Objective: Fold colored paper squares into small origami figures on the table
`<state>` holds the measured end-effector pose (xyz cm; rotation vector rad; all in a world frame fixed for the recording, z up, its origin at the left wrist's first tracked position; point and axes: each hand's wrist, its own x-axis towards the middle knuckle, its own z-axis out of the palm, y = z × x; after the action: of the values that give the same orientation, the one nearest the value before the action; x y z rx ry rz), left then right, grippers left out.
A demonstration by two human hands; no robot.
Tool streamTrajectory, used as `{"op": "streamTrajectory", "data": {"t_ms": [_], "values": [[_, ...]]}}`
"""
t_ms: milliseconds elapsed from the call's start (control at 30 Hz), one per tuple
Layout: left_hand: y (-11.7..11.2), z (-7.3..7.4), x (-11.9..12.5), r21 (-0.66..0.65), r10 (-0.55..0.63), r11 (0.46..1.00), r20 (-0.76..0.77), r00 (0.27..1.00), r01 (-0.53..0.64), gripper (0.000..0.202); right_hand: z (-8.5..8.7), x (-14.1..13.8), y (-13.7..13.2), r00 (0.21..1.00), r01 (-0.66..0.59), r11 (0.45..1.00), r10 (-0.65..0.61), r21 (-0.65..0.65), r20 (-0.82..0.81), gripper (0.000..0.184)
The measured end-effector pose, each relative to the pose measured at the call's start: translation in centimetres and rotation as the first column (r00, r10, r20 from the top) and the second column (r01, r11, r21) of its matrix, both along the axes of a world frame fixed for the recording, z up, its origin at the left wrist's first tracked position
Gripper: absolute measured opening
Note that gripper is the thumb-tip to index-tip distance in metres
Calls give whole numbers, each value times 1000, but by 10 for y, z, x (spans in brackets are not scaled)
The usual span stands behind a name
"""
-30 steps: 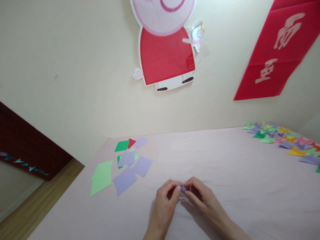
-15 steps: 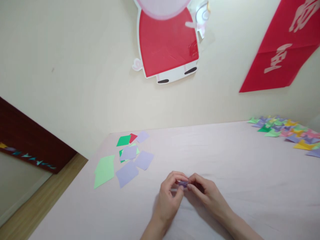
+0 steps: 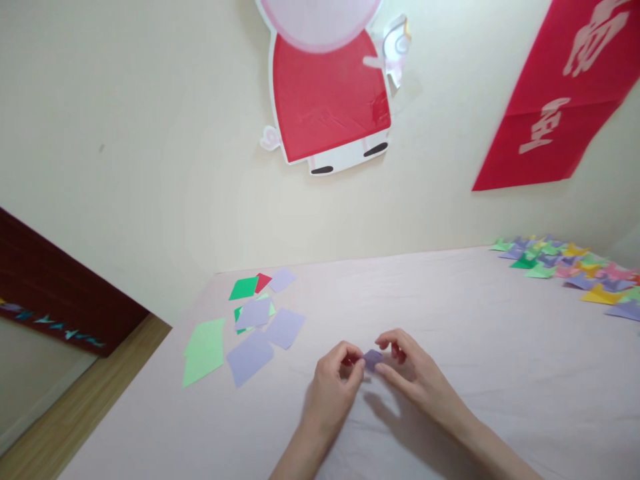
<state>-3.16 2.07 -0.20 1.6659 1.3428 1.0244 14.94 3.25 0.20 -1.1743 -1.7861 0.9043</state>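
"While the left hand (image 3: 333, 379) pinches the purple paper (image 3: 373, 360), how's the right hand (image 3: 419, 373)?"
"Spread, thumb beside it; whether touching, I can't tell. The paper's well in from the left edge of the pale cloth (image 3: 440, 307)."

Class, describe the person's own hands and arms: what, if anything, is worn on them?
The left hand and right hand are ungloved; no ring, watch or bracelet shows. Both forearms are bare to the picture's lower edge, no sleeve in view. Nail details are too small to judge.
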Motion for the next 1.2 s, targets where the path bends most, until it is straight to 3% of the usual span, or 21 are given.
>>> {"op": "streamTrajectory", "data": {"t_ms": [200,400,633,800,967,1067,1200], "values": [[13,5,3,174,-19,984,-174,985,50,9,19,-5,20,982,-97,985,70,146,176,7],[12,1,3,97,-2,995,-114,994,13,9,10,-7,25,962,-98,982,52,162,269,16],[12,-3,1,-54,57,997,17,998,-56,14,4,0,28,947,-88,985,37,146,320,13],[19,-12,1,26,93,996,-138,986,-90,11,-2,2,32,920,-96,984,29,152,392,18],[24,-14,2,175,-10,982,-346,938,74,22,-12,2,31,884,-62,975,-44,212,465,11],[24,-12,2,169,-102,968,-409,907,185,30,-10,5,31,899,-163,965,59,206,434,21],[23,-10,3,133,-152,960,-484,862,245,30,-6,8,31,856,-343,915,213,211,472,25]]}}
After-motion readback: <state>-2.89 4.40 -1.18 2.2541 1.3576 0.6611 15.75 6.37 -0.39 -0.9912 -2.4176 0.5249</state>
